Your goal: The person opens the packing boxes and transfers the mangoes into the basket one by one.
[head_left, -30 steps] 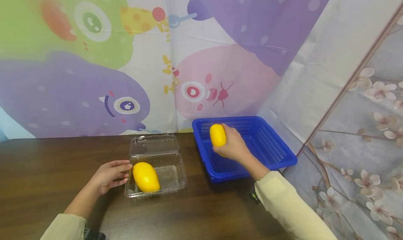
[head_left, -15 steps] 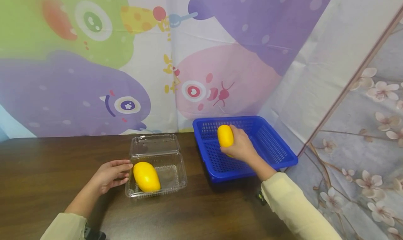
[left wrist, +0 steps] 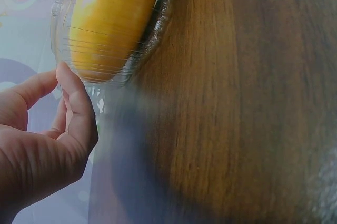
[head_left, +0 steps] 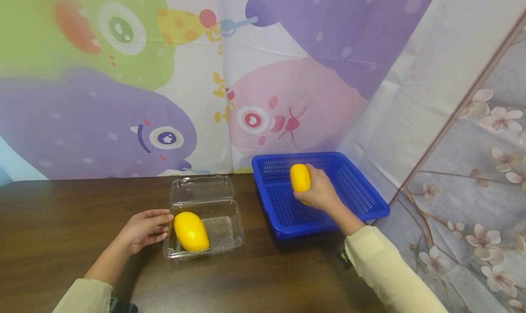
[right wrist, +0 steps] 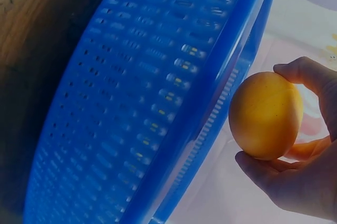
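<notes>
A yellow mango (head_left: pixel 300 178) is gripped by my right hand (head_left: pixel 318 192) above the blue basket (head_left: pixel 283 231). From the right wrist, that mango (right wrist: pixel 266 116) shows between thumb and fingers, beyond the basket's rim. A second mango (head_left: pixel 191 232) lies in the left part of a clear plastic clamshell box (head_left: pixel 226 233), whose lid (head_left: pixel 201 190) is folded back. At the box's left edge, my left hand (head_left: pixel 144 231) pinches the rim. In the left wrist view, thumb and index fingertip (left wrist: pixel 63 71) meet at that rim, beside the mango (left wrist: pixel 113 21) seen through the plastic wall.
The dark wooden table (head_left: pixel 246 281) runs back to a cartoon-printed cloth (head_left: pixel 197 98). On the right stands a flower-patterned panel (head_left: pixel 472 190), close to the basket's right corner. A strip of table separates box and basket.
My right hand has moved a little to the right over the basket, carrying the mango. The left hand, the box and the mango in it have stayed in place.
</notes>
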`<action>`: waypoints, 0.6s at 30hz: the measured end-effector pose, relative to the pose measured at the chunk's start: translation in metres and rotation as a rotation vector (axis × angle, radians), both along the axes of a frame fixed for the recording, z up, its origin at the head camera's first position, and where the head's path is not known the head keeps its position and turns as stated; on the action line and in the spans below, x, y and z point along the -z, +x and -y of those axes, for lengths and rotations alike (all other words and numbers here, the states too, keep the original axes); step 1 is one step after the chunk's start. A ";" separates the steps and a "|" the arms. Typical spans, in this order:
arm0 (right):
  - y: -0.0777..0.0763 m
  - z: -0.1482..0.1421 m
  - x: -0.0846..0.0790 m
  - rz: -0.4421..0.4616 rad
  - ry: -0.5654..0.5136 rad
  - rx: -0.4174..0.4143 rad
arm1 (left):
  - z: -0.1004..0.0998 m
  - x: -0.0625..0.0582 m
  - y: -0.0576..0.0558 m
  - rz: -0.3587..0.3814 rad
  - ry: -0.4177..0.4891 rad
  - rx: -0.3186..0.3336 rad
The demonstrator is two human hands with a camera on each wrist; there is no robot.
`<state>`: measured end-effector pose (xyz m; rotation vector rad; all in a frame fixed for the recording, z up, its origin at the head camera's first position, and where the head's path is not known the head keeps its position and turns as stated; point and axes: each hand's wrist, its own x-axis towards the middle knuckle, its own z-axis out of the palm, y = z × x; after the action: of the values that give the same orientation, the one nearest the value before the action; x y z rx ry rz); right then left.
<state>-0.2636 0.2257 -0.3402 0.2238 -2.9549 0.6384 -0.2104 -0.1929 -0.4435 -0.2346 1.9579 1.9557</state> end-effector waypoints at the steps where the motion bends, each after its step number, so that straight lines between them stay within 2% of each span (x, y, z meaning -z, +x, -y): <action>1: -0.001 -0.001 0.000 0.000 0.000 0.002 | 0.000 0.000 0.000 0.000 -0.001 0.000; 18: -0.006 -0.022 0.004 -0.013 0.004 0.033 | 0.001 0.001 0.000 0.003 0.005 0.009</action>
<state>-0.2696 0.2476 -0.3439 0.1790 -2.9413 0.6243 -0.2107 -0.1940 -0.4445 -0.2268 1.9486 1.9532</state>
